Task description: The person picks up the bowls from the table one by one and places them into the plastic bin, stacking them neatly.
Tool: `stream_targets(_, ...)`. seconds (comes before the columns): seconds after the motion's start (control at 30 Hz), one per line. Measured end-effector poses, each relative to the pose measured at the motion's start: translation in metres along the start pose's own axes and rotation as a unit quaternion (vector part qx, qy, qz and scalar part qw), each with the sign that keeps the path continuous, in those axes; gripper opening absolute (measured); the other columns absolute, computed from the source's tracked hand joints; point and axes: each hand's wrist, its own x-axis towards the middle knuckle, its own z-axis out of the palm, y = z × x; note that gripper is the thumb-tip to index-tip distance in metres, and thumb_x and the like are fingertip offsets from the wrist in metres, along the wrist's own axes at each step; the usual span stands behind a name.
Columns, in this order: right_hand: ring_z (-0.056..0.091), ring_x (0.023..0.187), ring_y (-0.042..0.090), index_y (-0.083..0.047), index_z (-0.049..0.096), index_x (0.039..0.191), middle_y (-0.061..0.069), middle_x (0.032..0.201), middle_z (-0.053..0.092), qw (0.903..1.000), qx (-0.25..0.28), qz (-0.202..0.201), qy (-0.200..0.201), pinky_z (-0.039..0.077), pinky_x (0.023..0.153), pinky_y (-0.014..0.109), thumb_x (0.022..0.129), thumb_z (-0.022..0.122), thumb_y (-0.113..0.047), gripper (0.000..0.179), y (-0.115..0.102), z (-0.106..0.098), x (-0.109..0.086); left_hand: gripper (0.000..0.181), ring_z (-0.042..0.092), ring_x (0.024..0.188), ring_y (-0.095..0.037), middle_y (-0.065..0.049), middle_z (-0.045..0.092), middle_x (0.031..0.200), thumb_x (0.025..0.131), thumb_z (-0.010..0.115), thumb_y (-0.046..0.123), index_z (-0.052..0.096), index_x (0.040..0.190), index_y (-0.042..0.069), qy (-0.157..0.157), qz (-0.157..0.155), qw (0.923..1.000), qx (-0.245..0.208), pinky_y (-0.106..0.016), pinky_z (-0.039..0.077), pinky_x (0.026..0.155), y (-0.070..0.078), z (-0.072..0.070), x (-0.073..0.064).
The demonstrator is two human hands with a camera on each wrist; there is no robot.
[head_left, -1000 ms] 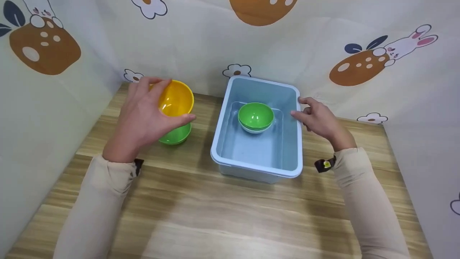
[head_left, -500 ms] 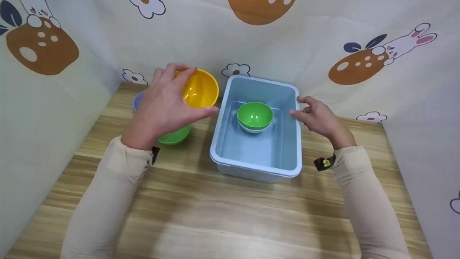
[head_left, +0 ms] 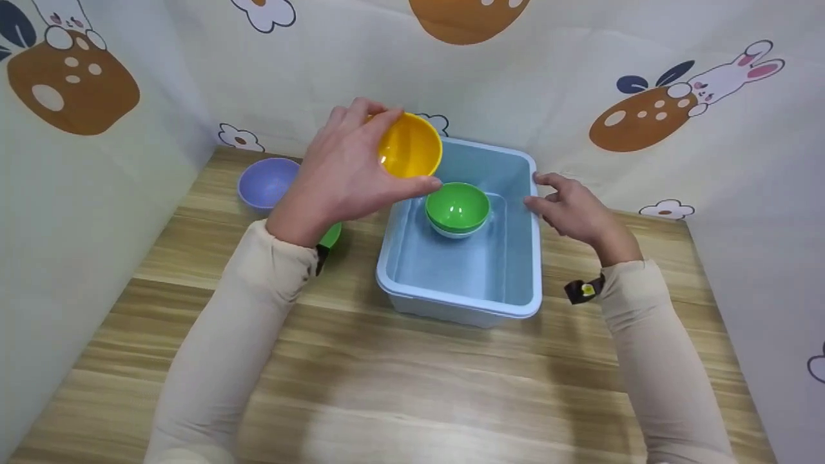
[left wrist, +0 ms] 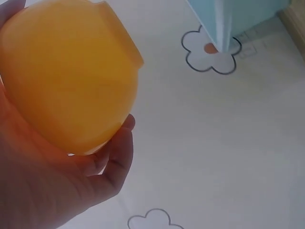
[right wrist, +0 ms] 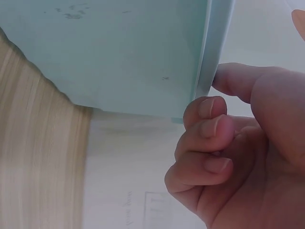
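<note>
My left hand [head_left: 351, 164] grips a yellow bowl [head_left: 416, 145] by its rim, thumb below and fingers above. The bowl is tilted, its inside towards the head camera, and overlaps the far left corner of a light blue plastic bin [head_left: 445, 298]. In the left wrist view the rounded outside of the yellow bowl [left wrist: 71, 76] and its foot ring show. A green bowl [head_left: 457, 203] sits in a pale bowl [head_left: 453, 234] inside the bin. My right hand [head_left: 573, 209] pinches the bin's right rim; in the right wrist view its other fingers curl beside the bin's outer wall [right wrist: 124, 62].
On the wooden table [head_left: 361, 393], left of the bin, a purple bowl [head_left: 265, 183] stands near the back wall. Another green bowl [head_left: 332, 236] is mostly hidden behind my left wrist. Patterned cloth walls [head_left: 335, 58] close off the back and both sides.
My left hand has carried the yellow bowl rightward and farther back, from above the bowls on the table to the bin's left edge. The purple bowl has come into view. My right hand stays put.
</note>
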Motion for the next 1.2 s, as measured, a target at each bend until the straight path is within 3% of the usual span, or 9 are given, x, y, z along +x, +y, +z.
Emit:
stream_targets(0.13, 0.067, 0.102, 0.029, -0.008, 0.031, 0.159, 0.021, 0.127, 0.068, 0.9999, -0.010, 0.005, 0.001, 0.054, 0.077, 0.034, 0.103, 0.053, -0.046, 0.071, -0.001, -0.001, -0.001, 0.102, 0.043, 0.127, -0.024, -0.004, 0.046, 0.148, 0.073, 0.064, 0.082, 0.046, 0.153, 0.022, -0.009, 0.000, 0.9999, -0.009, -0.042, 0.047, 0.100, 0.008, 0.004, 0.005)
stream_targets(0.23, 0.066, 0.113, 0.034, -0.009, 0.031, 0.159, 0.023, 0.135, 0.064, 0.9999, -0.012, 0.005, -0.001, 0.056, 0.083, 0.039, 0.102, 0.053, -0.046, 0.071, -0.001, -0.001, -0.001, 0.100, 0.044, 0.125, -0.024, -0.005, 0.047, 0.146, 0.074, 0.064, 0.081, 0.047, 0.152, 0.021, -0.016, -0.001, 0.9998, -0.014, -0.041, 0.048, 0.097, 0.012, 0.007, 0.008)
stream_targets(0.53, 0.068, 0.116, 0.036, -0.005, 0.033, 0.158, 0.024, 0.134, 0.065, 0.9997, -0.023, -0.005, 0.012, 0.056, 0.088, 0.046, 0.103, 0.053, -0.040, 0.068, -0.002, 0.001, 0.002, 0.101, 0.043, 0.128, -0.023, -0.004, 0.046, 0.150, 0.073, 0.065, 0.080, 0.044, 0.154, 0.022, -0.030, -0.003, 0.9995, -0.011, -0.040, 0.046, 0.102, 0.029, 0.016, 0.022)
stream_targets(0.77, 0.066, 0.120, 0.038, -0.010, 0.031, 0.160, 0.021, 0.141, 0.061, 0.9998, -0.013, 0.017, 0.001, 0.052, 0.103, 0.059, 0.102, 0.053, -0.046, 0.071, -0.003, -0.001, -0.001, 0.100, 0.044, 0.130, -0.023, -0.004, 0.045, 0.150, 0.074, 0.067, 0.077, 0.043, 0.155, 0.022, -0.038, 0.003, 0.9992, -0.012, -0.039, 0.046, 0.105, 0.042, 0.025, 0.034)
stream_targets(1.2, 0.063, 0.126, 0.039, -0.014, 0.030, 0.161, 0.019, 0.150, 0.054, 0.9998, -0.001, 0.018, -0.002, 0.048, 0.106, 0.061, 0.101, 0.055, -0.050, 0.074, -0.002, -0.002, -0.002, 0.096, 0.045, 0.126, -0.021, -0.003, 0.046, 0.149, 0.076, 0.065, 0.076, 0.042, 0.153, 0.024, -0.055, 0.001, 0.9983, -0.020, -0.038, 0.046, 0.104, 0.062, 0.051, 0.053)
